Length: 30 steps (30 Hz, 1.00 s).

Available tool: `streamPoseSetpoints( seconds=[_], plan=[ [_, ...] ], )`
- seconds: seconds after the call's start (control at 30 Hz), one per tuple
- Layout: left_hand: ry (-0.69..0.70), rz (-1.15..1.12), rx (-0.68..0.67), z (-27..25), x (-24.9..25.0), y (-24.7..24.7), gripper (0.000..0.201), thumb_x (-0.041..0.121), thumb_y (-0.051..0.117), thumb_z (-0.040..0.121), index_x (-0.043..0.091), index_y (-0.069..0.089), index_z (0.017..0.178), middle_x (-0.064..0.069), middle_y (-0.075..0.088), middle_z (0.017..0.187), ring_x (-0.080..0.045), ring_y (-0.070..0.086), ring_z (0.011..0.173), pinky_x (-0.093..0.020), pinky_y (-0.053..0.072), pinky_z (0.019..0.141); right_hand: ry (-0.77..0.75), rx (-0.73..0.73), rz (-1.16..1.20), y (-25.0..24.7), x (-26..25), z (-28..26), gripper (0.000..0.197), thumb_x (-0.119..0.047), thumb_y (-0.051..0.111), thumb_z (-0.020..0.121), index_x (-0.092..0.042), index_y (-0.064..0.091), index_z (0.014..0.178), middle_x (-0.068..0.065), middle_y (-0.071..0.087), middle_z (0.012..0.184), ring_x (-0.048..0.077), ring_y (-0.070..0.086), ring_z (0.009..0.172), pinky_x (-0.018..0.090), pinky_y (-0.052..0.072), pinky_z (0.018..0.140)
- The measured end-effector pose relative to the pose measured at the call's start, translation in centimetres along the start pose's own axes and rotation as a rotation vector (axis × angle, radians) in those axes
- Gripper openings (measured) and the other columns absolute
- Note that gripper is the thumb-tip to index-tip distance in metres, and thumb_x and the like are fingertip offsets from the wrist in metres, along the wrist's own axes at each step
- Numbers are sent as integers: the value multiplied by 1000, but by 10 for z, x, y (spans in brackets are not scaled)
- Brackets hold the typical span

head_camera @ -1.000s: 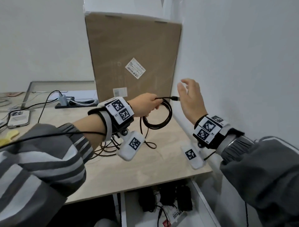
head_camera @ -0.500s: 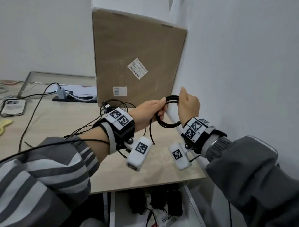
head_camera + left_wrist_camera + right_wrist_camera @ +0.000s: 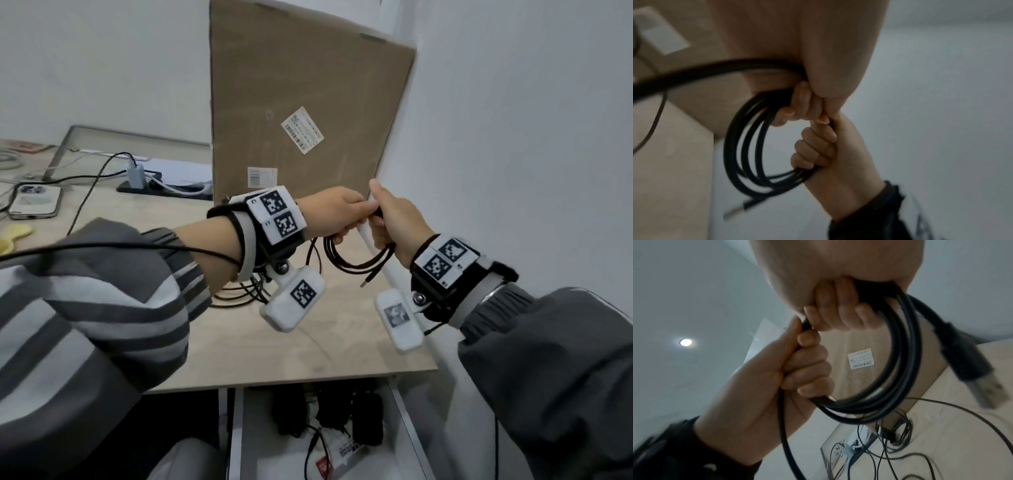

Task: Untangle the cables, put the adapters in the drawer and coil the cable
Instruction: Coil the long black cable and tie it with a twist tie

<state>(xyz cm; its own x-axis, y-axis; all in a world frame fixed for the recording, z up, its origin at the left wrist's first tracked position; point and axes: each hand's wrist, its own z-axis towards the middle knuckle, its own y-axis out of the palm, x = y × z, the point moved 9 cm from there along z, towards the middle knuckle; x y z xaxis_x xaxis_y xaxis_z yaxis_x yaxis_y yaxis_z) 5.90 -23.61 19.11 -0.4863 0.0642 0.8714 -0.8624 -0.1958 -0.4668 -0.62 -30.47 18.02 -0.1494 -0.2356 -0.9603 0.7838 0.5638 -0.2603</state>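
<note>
We find the thin black cable (image 3: 356, 260) wound into several round loops and held in the air above the right end of the pale wooden desk (image 3: 239, 342), near the white wall. The left hand (image 3: 334, 214) is clenched round the top of the loops, and the right hand (image 3: 394, 222) grasps the same bundle just beside it, fingers curled round the strands. One metal USB plug (image 3: 368, 280) hangs free below the coil.

We judge the coiling of this cable nearly complete: only the short plug end remains loose. Below the desk edge the white drawer (image 3: 404, 425) stands open, with several black block-shaped adapters (image 3: 366, 423) already lying in it. A further bunch of thin black wires (image 3: 239, 294) lies on the desk under the left forearm, so we judge that untangling may not be finished. The coil has not yet been set down.

On writing: the large brown cardboard sheet (image 3: 308, 85) leaning against the wall carries a white barcode label (image 3: 302, 134) and a smaller white sticker (image 3: 262, 176); neither is legible. Printed cards in the drawer are too blurred to read.
</note>
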Motion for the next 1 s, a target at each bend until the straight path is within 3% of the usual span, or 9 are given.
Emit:
streamPoseSetpoints(
  seconds=[0.07,0.2,0.27,0.33,0.43,0.57,0.77,0.9,1.0],
  plan=[
    [43,-159,17,-2,-2,-2,34,31,43,101,12,48,73,4,33,55,-10,34,47,-21,40,52,-72,160,45,-10,-5,0,57,-38,45,96,-18,37,43,-6,31,37,13,26,34,26,23,43],
    [64,-422,-24,-9,-17,6,34,34,39,102,15,44,73,7,34,53,-10,44,49,-36,45,84,-47,323,376,-21,7,-5,46,-24,45,93,-19,28,51,-5,24,39,13,16,36,26,15,43],
    [42,-457,-14,-11,-20,7,39,38,37,101,16,41,69,6,29,53,-9,36,45,-32,48,77,-32,298,453,-15,18,-5,47,-27,44,94,-19,26,52,-4,21,41,14,16,37,26,16,42],
    [3,-425,61,-12,-21,-1,41,39,39,101,17,39,66,4,26,56,-10,27,44,-25,40,53,16,192,459,-2,26,-3,51,-33,42,97,-17,27,51,-2,22,41,15,19,37,26,23,43],
    [-40,-85,80,-10,-14,-11,40,37,41,101,13,43,68,1,33,55,-12,29,45,-25,33,46,107,-20,305,15,27,-5,59,-46,37,98,-13,34,49,2,29,39,19,31,37,28,37,50],
    [-59,300,-24,-7,-10,-5,41,37,40,100,1,58,92,0,40,58,-15,39,48,-25,40,47,89,-87,87,19,13,-5,57,-50,40,97,-18,36,50,-1,32,43,15,26,36,25,30,45],
    [70,302,121,-10,-15,-25,17,29,52,97,15,56,88,5,57,67,-2,51,55,-17,38,53,1,280,231,-6,12,-3,45,-24,47,91,-18,33,50,-6,27,36,13,21,34,27,21,44],
    [-16,97,93,-15,-39,-29,14,30,53,96,18,58,91,0,67,89,-11,61,81,-28,53,80,27,301,453,-3,22,-1,40,-18,42,91,-19,26,54,-6,20,40,12,13,37,26,16,44],
    [-22,24,107,-19,-40,-30,17,32,54,96,16,58,99,-1,71,97,-14,66,89,-30,55,78,44,339,546,-4,28,-1,37,-17,41,90,-18,27,55,-4,19,41,13,12,37,24,17,43]
  ],
)
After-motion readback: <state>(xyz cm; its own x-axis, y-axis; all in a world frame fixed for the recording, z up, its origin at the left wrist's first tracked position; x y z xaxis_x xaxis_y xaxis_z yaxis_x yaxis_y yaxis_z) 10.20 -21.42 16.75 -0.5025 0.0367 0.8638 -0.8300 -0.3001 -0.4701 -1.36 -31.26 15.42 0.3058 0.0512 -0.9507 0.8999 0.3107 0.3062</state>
